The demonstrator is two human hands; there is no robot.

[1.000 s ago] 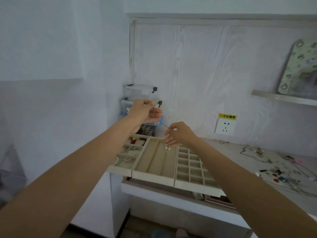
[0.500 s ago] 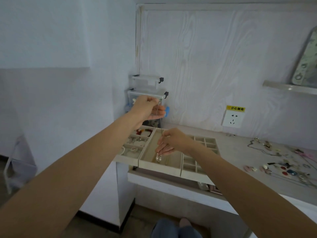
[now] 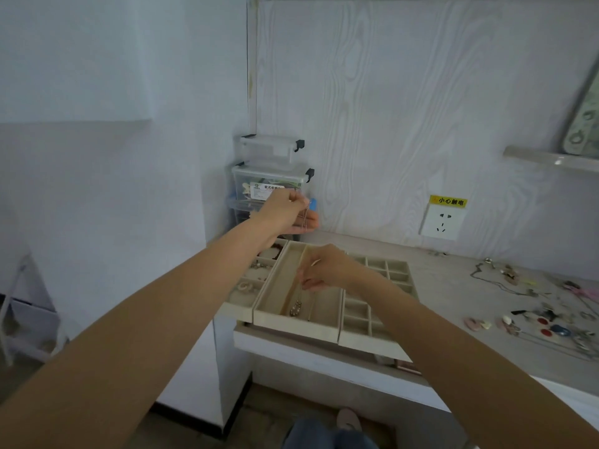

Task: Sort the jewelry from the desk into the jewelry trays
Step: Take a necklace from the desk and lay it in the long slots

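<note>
A grey desk [image 3: 453, 286] stands against a wood-grain wall. Above the middle tray [image 3: 324, 322], a necklace [image 3: 296, 307] is pinched high by the left hand [image 3: 288, 212] and guided by right hand [image 3: 324, 270] fingertips, apparently so that it is laid straight in the long slot.

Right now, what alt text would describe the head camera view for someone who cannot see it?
Two hands lower a thin necklace into the long-slotted middle jewelry tray: the left hand pinches its upper end high, the right hand guides the chain lower down. More jewelry lies scattered on the desk to the right.
</note>
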